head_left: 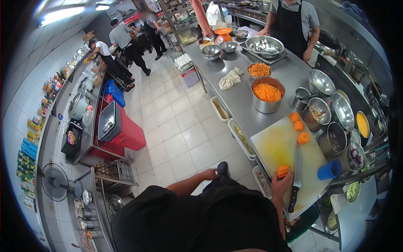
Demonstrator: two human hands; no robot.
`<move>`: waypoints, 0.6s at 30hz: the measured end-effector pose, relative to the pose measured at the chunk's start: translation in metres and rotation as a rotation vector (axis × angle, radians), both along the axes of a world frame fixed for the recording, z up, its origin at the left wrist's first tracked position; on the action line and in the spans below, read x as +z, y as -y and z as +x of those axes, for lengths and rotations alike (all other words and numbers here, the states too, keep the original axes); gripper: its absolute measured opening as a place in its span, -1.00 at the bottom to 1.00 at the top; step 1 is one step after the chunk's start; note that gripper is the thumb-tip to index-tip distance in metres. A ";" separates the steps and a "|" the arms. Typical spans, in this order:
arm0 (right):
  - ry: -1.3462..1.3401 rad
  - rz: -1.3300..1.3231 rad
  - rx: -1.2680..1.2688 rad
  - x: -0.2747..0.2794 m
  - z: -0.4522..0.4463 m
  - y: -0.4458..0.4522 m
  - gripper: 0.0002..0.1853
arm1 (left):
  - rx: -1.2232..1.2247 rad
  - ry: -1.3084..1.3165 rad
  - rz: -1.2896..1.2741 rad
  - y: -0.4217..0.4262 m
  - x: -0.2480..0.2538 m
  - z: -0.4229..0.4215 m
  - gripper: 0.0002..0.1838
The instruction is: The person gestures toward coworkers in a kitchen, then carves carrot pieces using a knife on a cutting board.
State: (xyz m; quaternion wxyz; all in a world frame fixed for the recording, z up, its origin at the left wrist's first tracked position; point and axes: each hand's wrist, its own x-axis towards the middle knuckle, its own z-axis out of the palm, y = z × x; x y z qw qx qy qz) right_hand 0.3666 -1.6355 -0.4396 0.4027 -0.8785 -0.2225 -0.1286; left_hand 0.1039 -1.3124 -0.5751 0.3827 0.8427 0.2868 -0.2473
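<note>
My right hand [281, 187] rests at the near left edge of a white cutting board [268, 145], its fingers closed round a cut carrot piece [283, 171]. A kitchen knife [297, 172] with a black handle lies on the board just right of that hand, blade pointing away. Beyond the blade tip sit three peeled carrot pieces [299, 125]. Over the floor, in front of my body, hangs my left hand [211, 173], apart from the counter. Its fingers look loosely extended and nothing shows in them, though they are small in view.
Shredded carrot fills a steel pot [267, 105] beyond the board. A blue cup [329, 169] and several steel bowls [321, 82] crowd the right side. Across the counter stands a person in a black apron [289, 25]. A red cooler [126, 128] stands left of the aisle.
</note>
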 end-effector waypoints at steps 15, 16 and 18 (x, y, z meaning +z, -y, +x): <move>0.066 -0.035 0.060 -0.009 0.004 0.014 -0.30 | 0.210 0.015 0.072 0.005 -0.041 -0.050 -0.35; 0.050 -0.027 0.056 -0.006 0.005 0.009 -0.29 | 0.252 -0.021 0.002 0.005 -0.030 -0.046 -0.35; 0.023 -0.029 0.036 -0.002 0.002 0.004 -0.29 | 0.193 -0.048 -0.015 -0.003 -0.031 -0.042 -0.34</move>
